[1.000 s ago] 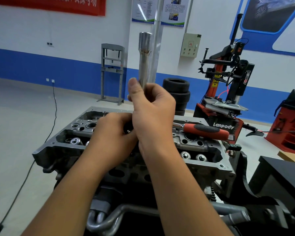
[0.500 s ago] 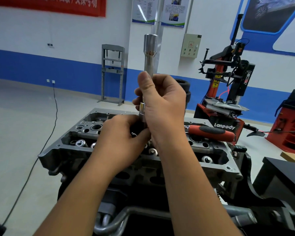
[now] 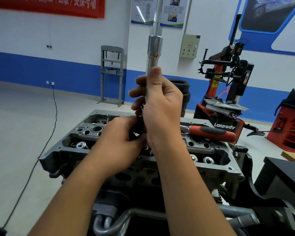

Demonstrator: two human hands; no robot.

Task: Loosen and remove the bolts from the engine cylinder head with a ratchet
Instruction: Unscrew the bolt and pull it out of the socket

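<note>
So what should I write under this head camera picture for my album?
Right hand holds a metal socket bar upright over the engine head; left hand grips its bottom.

Silver extension bar (image 3: pixel 154 50) gleams at twelve o'clock. The cylinder head (image 3: pixel 211 169) is dull grey; the ratchet (image 3: pixel 211 132) at three o'clock shows a red-and-black grip. The wall (image 3: pixel 41 53) is white over a blue band, with a red banner (image 3: pixel 46 5) at eleven o'clock.
</note>
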